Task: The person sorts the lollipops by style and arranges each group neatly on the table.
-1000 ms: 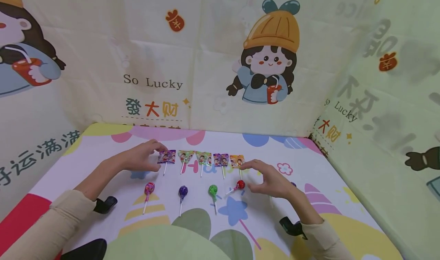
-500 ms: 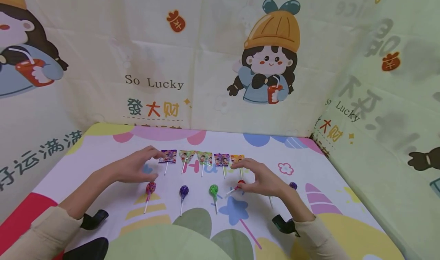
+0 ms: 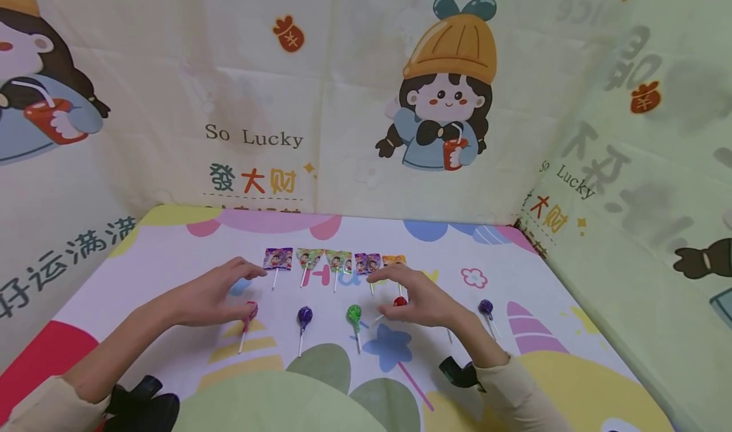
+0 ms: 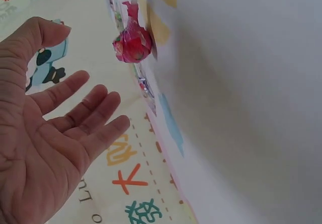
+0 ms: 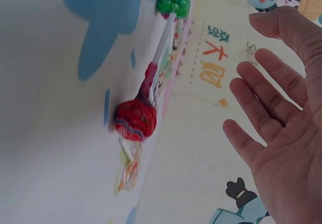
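My left hand [image 3: 208,293] hovers over the table's left part with fingers spread, holding nothing. Just under its thumb lies a pink-red lollipop [image 4: 133,44], partly hidden in the head view. My right hand [image 3: 426,295] hangs over a red lollipop [image 5: 136,121], fingers apart and nothing between them. Between the hands lie a dark purple lollipop [image 3: 305,317] and a green lollipop [image 3: 354,316], sticks toward me. Behind them runs a row of flat-wrapped lollipops: purple [image 3: 278,259], green [image 3: 309,258], another green [image 3: 339,262], purple [image 3: 367,263] and orange [image 3: 393,260], the last partly covered by my right hand.
Right of my right forearm lies another purple lollipop [image 3: 486,309]; a further white stick [image 3: 449,335] shows beside the forearm. The table [image 3: 274,387] bears a colourful printed cover. Printed cloth walls [image 3: 343,101] stand behind and at both sides.
My left hand has drawn back toward me and left, away from the flat purple lollipop. My right hand has shifted left over the red one. The lollipops have not visibly moved.
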Tool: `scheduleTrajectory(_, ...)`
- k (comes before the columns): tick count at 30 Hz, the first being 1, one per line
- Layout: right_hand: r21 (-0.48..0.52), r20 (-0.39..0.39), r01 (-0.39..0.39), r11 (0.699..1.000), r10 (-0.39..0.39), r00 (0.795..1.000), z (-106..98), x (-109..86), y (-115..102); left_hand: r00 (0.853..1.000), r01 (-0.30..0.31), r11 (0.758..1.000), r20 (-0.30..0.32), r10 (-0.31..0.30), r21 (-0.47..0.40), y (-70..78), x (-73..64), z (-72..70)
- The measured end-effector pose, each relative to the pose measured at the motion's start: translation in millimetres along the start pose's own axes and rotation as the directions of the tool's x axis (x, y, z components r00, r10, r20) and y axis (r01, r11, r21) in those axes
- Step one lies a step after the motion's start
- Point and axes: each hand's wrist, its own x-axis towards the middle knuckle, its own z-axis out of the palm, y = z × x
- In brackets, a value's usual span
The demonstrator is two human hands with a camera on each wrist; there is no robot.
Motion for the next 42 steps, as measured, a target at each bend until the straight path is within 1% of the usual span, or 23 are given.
scheduleTrajectory(7,-0.028,0.034,0.036,0.999,-0.035,0.999,7,9.8,-11,1.0,0.008,1.0,-0.021,-0.008,0.024,5.6,-9.2,1.2)
scheduleTrajectory(12,-0.036,0.036,0.066,0.997,-0.065,0.997,12,16.4,-17,0.999,0.015,0.999,-0.043,-0.013,0.037,7.9,-13.8,4.9)
scheduleTrajectory(16,-0.034,0.039,0.107,0.994,-0.106,0.994,19,22.5,-21,0.998,0.032,0.999,-0.056,-0.03,0.038,9.6,-15.6,7.6)
scheduleTrajectory(21,-0.025,0.043,0.119,0.993,-0.118,0.992,29,30.1,-27,0.997,0.042,0.998,-0.06,-0.039,0.043,9.3,-16.3,10.2)
scheduleTrajectory(25,-0.042,0.036,0.13,0.991,-0.129,0.991,39,36.5,-31,0.998,0.05,0.998,-0.047,-0.048,0.043,7.9,-15.8,12.0)
scheduleTrajectory(30,-0.075,0.041,0.124,0.989,-0.121,0.992,48,43.5,-37,0.998,0.059,0.998,-0.02,-0.059,0.037,5.5,-14.5,13.0)
scheduleTrajectory(35,-0.089,0.067,0.112,0.99,-0.107,0.992,55,49.7,-45,0.999,0.054,0.998,-0.003,-0.054,0.019,5.1,-14.7,13.0)
scheduleTrajectory(42,-0.154,0.119,0.055,0.987,-0.037,0.992,63,59.9,-52,0.999,0.047,0.999,0.025,-0.047,-0.013,5.9,-12.9,13.3)
